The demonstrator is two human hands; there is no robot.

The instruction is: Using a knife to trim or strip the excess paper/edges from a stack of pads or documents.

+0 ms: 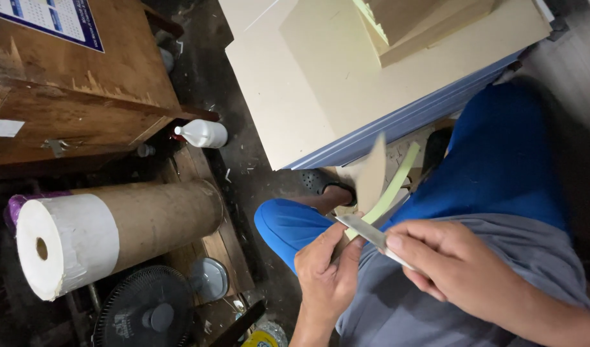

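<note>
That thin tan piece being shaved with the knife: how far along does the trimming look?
Done: a pale green strip already curls away from the thin tan piece. In hand: the left hand holds the piece at its lower end while the right hand lays the metal knife blade against it. Left: the strip is not yet free, and how much edge remains cannot be told.

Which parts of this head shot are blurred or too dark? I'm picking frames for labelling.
Head view: the thin piece held by the left hand is motion-blurred; the blade in the right hand is sharper; the floor and lower-left corner around the fan sit in deep shadow; the boards up top are evenly lit, without glare.
</note>
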